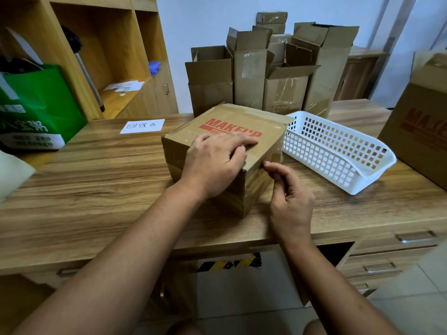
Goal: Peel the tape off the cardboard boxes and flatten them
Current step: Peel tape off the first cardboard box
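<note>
Head view: a closed cardboard box [242,117] with red print sits in the middle of the wooden table [96,180]. The left hand [215,163] lies flat on its top, fingers straight and pressing down. The right hand [290,197] has its fingers curled, with the fingertips [268,163] at the box's near corner; I cannot tell whether they grip anything. A white basket [314,151] lies just beside the box. Opened boxes [249,76] stand behind it.
</note>
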Demonstrator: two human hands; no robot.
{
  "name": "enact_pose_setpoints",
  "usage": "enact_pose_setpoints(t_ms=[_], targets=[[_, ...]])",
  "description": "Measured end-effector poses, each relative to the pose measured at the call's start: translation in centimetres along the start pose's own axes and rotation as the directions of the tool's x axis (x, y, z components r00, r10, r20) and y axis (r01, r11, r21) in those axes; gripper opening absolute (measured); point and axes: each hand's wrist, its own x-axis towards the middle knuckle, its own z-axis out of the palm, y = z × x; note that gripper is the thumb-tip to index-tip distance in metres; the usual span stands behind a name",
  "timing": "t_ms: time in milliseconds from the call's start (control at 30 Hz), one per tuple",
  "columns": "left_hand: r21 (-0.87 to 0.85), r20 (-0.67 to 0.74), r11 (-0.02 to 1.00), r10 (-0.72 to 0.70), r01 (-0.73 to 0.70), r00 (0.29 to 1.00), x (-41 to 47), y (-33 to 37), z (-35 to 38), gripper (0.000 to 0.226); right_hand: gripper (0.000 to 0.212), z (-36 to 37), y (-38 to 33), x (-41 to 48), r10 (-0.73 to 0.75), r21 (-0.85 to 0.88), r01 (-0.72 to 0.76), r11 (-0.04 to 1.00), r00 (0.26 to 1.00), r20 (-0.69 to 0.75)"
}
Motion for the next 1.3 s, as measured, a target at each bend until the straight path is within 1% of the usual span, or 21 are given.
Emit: enact_pose_setpoints(t_ms=[133, 200, 367, 833, 1000, 1300], targets=[[-0.004, 0.006, 1.0, -0.001, 0.001, 1.0, 0.02, 0.01, -0.07, 0.047, 0.037, 0.01, 0.12, 0.25, 0.001, -0.008, -0.001, 1.0, 1.0, 0.023], [-0.008, 0.005, 1.0, -0.001, 0.001, 1.0, 0.0, 0.02, -0.13, 0.047, 0.037, 0.03, 0.02, 0.16, -0.023, -0.03, 0.025, 0.999, 0.999, 0.043], [-0.005, 0.013, 1.0, -0.002, 0.002, 1.0, 0.02, -0.01, -0.13, 0.046, 0.033, -0.02, -0.13, 0.08, -0.002, 0.025, 0.003, 1.0, 1.0, -0.023], [-0.003, 0.019, 1.0, 0.001, -0.001, 1.0, 0.04, -0.06, -0.15, 0.046, 0.036, 0.19, -0.32, 0.01, -0.064, -0.095, 0.068, 0.993, 0.997, 0.041], [-0.004, 0.024, 1.0, -0.007, 0.007, 1.0, 0.04, -0.15, -0.1, 0.046, 0.034, 0.14, -0.24, 0.03, -0.037, -0.02, 0.037, 0.999, 0.999, -0.006], [-0.003, 0.02, 1.0, -0.007, 0.007, 1.0, 0.04, -0.09, -0.08, 0.046, 0.035, 0.25, -0.16, -0.02, -0.076, -0.068, 0.076, 0.995, 0.997, 0.004]])
